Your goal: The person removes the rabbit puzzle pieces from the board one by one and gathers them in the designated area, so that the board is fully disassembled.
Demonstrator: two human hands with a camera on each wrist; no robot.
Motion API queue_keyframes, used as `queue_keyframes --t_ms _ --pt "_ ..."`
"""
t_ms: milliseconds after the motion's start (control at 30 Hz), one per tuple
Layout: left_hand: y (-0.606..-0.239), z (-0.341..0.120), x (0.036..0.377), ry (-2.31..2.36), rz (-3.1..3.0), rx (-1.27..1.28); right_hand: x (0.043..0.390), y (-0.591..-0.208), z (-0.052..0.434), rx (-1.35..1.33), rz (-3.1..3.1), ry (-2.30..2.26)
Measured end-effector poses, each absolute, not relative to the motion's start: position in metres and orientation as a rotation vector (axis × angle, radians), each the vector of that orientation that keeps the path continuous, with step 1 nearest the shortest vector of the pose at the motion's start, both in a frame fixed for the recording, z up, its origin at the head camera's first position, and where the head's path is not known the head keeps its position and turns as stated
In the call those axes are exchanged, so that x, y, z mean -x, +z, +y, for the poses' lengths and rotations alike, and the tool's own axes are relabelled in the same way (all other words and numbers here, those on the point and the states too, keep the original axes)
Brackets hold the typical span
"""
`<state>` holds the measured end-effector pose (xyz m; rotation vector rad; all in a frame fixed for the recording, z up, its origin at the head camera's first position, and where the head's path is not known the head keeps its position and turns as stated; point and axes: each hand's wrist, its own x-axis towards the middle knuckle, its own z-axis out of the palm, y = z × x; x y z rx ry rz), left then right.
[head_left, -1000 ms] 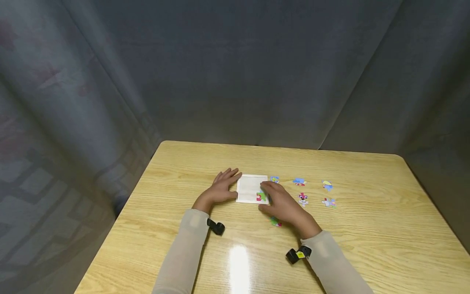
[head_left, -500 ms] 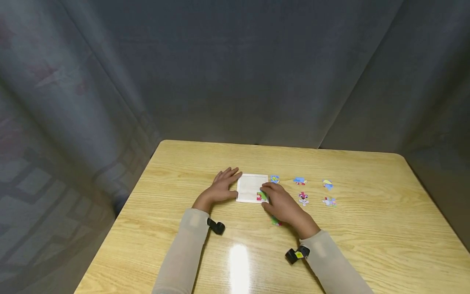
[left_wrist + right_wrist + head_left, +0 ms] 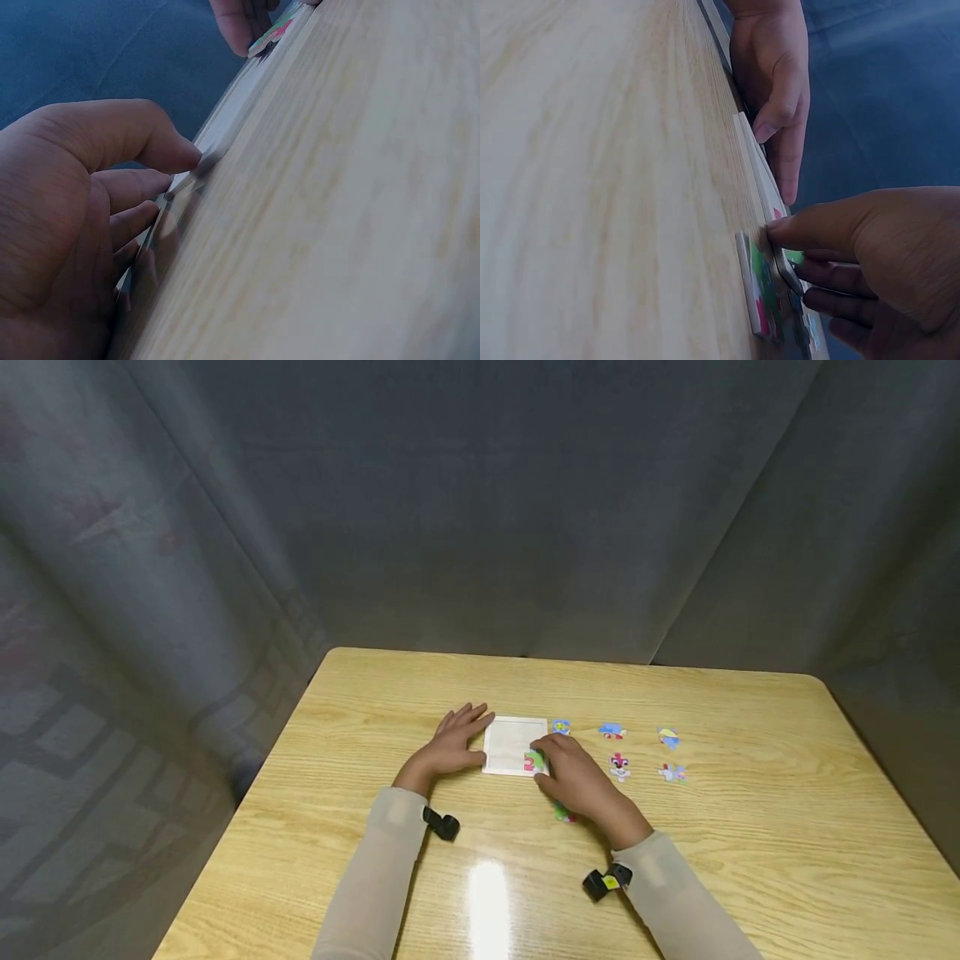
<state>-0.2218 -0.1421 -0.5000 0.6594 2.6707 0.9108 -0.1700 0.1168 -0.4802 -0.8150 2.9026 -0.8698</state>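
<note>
A shallow white puzzle tray lies flat on the wooden table in the head view. My left hand rests at its left edge, fingers spread, with thumb and forefinger against the rim. At the tray's lower right corner, my right hand pinches a red and green jigsaw piece between thumb and fingers. The left wrist view shows this jigsaw piece tilted over the tray. A second green jigsaw piece lies on the table beside the right thumb, partly covered by that hand in the head view.
Several loose jigsaw pieces lie right of the tray, among them a blue one, a yellow and blue one, a red-faced one and a pale one. Another blue piece sits by the tray's upper right corner. Grey curtains hang behind the table.
My right thumb and fingers have drawn slightly closer together around the jigsaw piece at the tray's corner. The left hand and the tray have stayed in place.
</note>
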Motion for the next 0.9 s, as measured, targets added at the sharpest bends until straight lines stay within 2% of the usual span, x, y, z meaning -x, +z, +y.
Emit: queue_keyframes --t_ms 900 --pt "-0.5059 -0.1431 0.224 0.885 2.684 -0.668 0.1685 -0.4761 0.1156 0.766 2.911 -0.881"
